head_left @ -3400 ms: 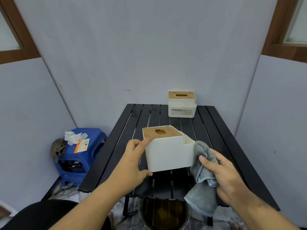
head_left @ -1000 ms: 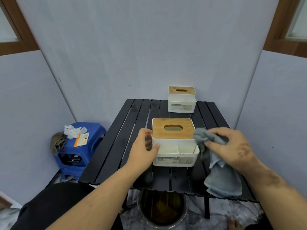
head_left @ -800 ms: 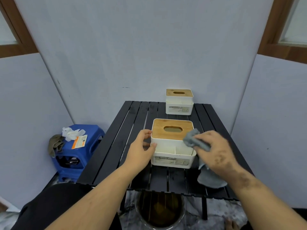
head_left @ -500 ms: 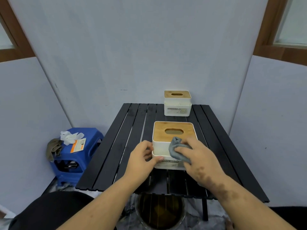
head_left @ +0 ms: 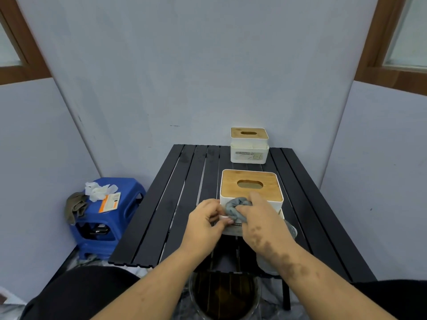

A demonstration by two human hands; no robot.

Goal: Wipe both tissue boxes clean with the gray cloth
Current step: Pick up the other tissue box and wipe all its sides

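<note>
A white tissue box with a wooden lid (head_left: 250,185) stands on the black slatted table (head_left: 175,204), near its front. My left hand (head_left: 205,221) grips the box's front left corner. My right hand (head_left: 261,218) presses the bunched gray cloth (head_left: 235,207) against the box's front compartment, and the cloth's loose end hangs behind my wrist. A second, matching tissue box (head_left: 249,145) sits at the table's far edge against the wall.
A blue plastic stool (head_left: 108,218) stands left of the table, carrying crumpled white tissue, an orange card and a brownish rag. A round metal bucket (head_left: 224,294) sits on the floor under the table's front edge. Walls close in on three sides.
The near box has been turned and set down flat on the table. My right hand has swept the cloth from the box's right side leftward across its front. My left hand stays on the left corner.
</note>
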